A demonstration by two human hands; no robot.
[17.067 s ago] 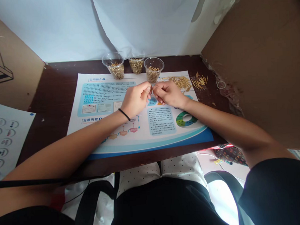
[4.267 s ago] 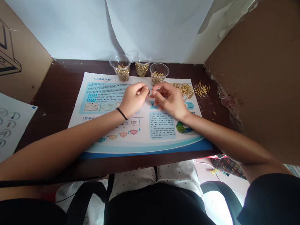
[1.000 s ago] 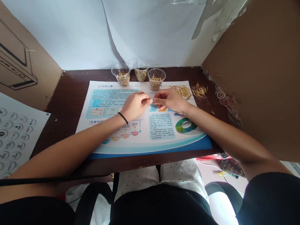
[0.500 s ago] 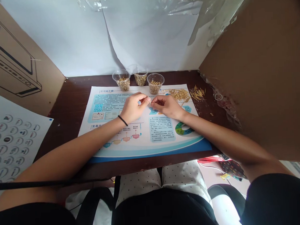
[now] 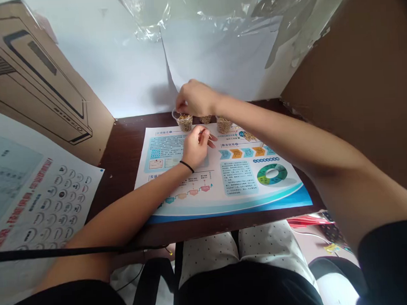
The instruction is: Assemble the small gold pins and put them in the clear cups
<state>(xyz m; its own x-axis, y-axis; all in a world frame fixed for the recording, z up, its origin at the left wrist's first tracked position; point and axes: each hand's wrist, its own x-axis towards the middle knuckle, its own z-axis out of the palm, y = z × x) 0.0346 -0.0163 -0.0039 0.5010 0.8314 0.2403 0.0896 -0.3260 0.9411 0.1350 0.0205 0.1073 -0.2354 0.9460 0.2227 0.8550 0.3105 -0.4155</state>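
Observation:
My left hand (image 5: 195, 148), with a black band at its wrist, is over the printed sheet (image 5: 235, 200). Its thumb and finger pinch a thin gold-coloured metal pin (image 5: 210, 136), only part of which shows. My right hand (image 5: 197, 98) reaches across above it to the leftmost clear plastic cup (image 5: 185, 124), fingers bent together at the rim. Whatever those fingers hold, if anything, is hidden. Small gold-coloured metal parts fill the lower part of this cup. Behind my right wrist stand a middle cup (image 5: 205, 119) and a right cup (image 5: 224, 125), also with gold parts.
A pile of gold pins (image 5: 248, 135) lies on the sheet's upper right, partly covered by my right forearm. Cardboard walls (image 5: 363, 96) stand at both sides of the dark table (image 5: 123, 174), and white paper (image 5: 219, 57) covers the back. Another printed sheet (image 5: 53, 199) is at left.
My right hand has left my left hand and moved up and left to the leftmost cup. My left hand stays over the sheet. The whole view has shifted.

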